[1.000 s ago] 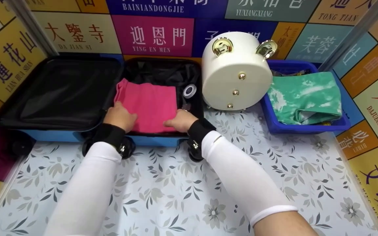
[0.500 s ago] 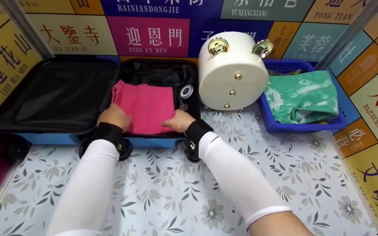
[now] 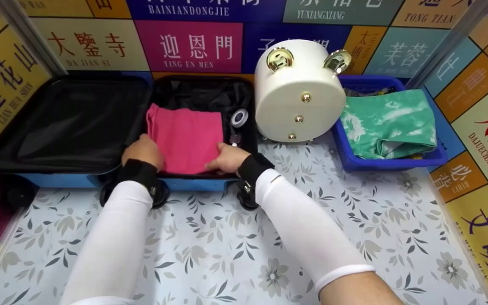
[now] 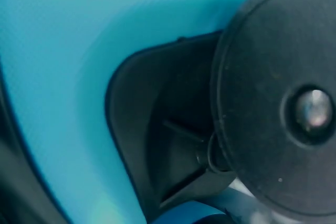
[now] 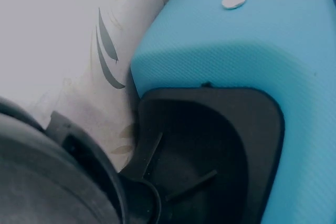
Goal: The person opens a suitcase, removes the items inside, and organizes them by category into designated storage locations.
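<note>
A folded pink cloth [image 3: 189, 140] lies in the right half of a blue suitcase [image 3: 195, 184] that is spread wide. My left hand [image 3: 144, 151] is at the cloth's left edge, its fingers mostly hidden by the back of the hand. At the lower right corner my right hand [image 3: 228, 158] touches the cloth with its thumb and fingers spread. A roll of white tape [image 3: 239, 118] and a small dark item with a shiny end [image 3: 235, 139] lie beside the cloth. Both wrist views show the blue shell and black wheels, such as one wheel [image 4: 273, 98], not the hands.
The suitcase's other half, a black-lined side [image 3: 79, 123], lies to the left. Right of the suitcase stands a white drum-shaped case [image 3: 299, 101] with gold knobs. Beyond it is a blue basket [image 3: 396, 164] holding green tie-dye cloth [image 3: 390, 120]. Printed walls enclose the table.
My right hand's thumb and fingers have spread apart at the cloth's corner. The left thumb has drawn back off the cloth's top. The head view has shifted slightly.
</note>
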Demonstrator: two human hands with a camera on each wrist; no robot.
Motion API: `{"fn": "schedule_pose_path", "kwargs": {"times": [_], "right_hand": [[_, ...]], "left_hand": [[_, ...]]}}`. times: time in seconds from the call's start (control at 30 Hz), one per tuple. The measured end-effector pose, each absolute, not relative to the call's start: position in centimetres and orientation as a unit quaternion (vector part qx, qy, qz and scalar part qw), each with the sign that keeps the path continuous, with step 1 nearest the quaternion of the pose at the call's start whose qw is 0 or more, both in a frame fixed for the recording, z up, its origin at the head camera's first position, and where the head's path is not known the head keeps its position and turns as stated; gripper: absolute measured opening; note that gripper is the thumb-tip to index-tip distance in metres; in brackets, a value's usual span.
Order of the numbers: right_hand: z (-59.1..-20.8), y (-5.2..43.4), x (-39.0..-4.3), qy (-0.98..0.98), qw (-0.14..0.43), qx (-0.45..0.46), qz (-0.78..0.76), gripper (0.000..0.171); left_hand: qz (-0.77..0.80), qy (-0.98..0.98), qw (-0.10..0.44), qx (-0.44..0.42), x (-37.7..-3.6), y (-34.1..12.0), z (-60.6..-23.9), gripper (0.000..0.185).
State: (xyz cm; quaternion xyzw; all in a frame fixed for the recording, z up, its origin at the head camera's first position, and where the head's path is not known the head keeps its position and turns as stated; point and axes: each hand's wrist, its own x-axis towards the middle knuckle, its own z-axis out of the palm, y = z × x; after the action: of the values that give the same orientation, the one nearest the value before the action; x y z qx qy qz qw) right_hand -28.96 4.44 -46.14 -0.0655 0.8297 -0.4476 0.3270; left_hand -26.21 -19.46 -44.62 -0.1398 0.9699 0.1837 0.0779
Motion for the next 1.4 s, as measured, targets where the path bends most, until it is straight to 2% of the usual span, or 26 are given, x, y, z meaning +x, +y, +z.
{"fn": "schedule_pose_path", "kwargs": {"times": [0.17, 0.53, 0.73, 0.93, 1.0, 1.07, 1.2, 1.27, 1.4], "right_hand": [[-46.2, 4.0, -29.0, 0.803, 0.347, -0.055, -0.481, 0.099], [-45.5, 3.4, -29.0, 0.838, 0.35, -0.079, -0.41, 0.101], [-44.7, 2.4, -29.0, 0.881, 0.294, -0.052, -0.367, 0.077], [-45.5, 1.9, -28.9, 0.712, 0.333, 0.063, -0.615, 0.028], [-45.6, 1.8, -28.9, 0.683, 0.346, 0.078, -0.639, 0.02], [-45.7, 1.7, -29.0, 0.735, 0.336, 0.05, -0.588, 0.025], [-45.6, 1.5, -29.2, 0.844, 0.317, -0.033, -0.431, 0.067], [-45.6, 1.3, -29.2, 0.868, 0.31, -0.057, -0.383, 0.079], [-45.9, 1.3, -29.3, 0.874, 0.304, -0.061, -0.374, 0.081]], "left_hand": [[0.186, 0.971, 0.067, -0.134, -26.2, -19.7, -44.7, 0.051], [0.188, 0.972, 0.065, -0.129, -26.2, -20.0, -44.6, 0.05], [0.199, 0.972, 0.062, -0.111, -26.1, -19.9, -44.4, 0.049], [0.204, 0.972, 0.064, -0.1, -26.0, -20.2, -44.1, 0.053], [0.204, 0.972, 0.065, -0.098, -26.0, -20.3, -44.1, 0.054], [0.205, 0.972, 0.065, -0.096, -26.0, -20.5, -44.2, 0.054], [0.206, 0.971, 0.071, -0.099, -26.0, -20.9, -44.5, 0.054], [0.208, 0.97, 0.073, -0.098, -26.0, -20.9, -44.6, 0.054], [0.213, 0.969, 0.071, -0.103, -25.9, -20.6, -44.6, 0.054]]}}
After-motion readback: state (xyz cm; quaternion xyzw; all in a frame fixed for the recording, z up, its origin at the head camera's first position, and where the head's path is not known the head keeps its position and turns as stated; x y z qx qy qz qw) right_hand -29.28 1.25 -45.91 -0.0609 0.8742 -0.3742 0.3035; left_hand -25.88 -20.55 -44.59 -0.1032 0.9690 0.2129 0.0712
